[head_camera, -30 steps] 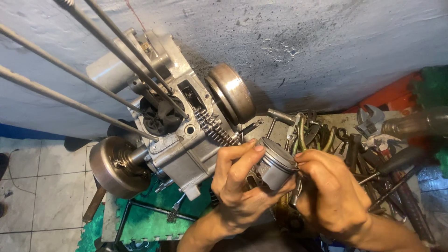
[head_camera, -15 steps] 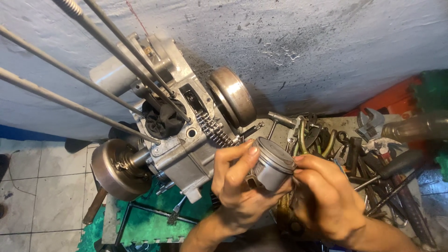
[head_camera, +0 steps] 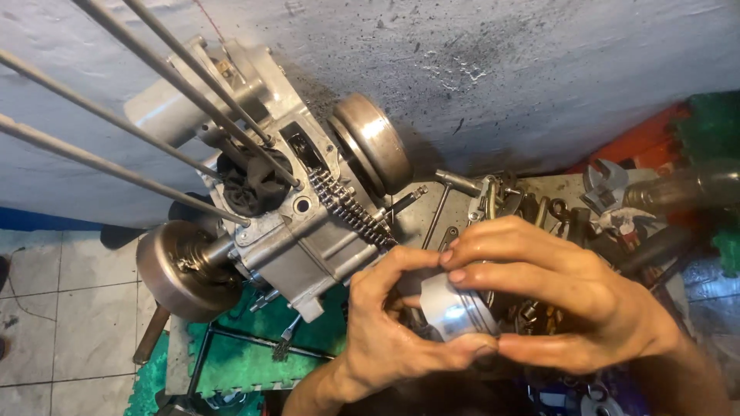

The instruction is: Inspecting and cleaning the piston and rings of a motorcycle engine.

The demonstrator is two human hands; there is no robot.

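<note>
Clearly the small silver-grey metal piston is the thing in hand: it sits low and right of centre, held up in the air between both hands, near the camera and in front of the cluttered worktop. The left hand cups it from the left and below, thumb and forefinger curled shut around its skirt. The right hand comes over from the right, its fingers closed across the crown and its thumb pressing the lower edge. Both hands are shut on it; the piston's ring grooves and pin hole are mostly hidden by the fingers, so I cannot tell what exactly is being worked there.

To do this well, the left hand should, I judge, keep the piston steady while the right fingertips do the fine work, pressing evenly so nothing springs off or scratches the skirt.

Just to the far left stands the bare aluminium engine crankcase with its steel timing chain, a round grey flywheel on the far side and a round clutch drum on the left. Four long steel studs run up to the left. On the right lies a heap of spanners and tools.
</note>
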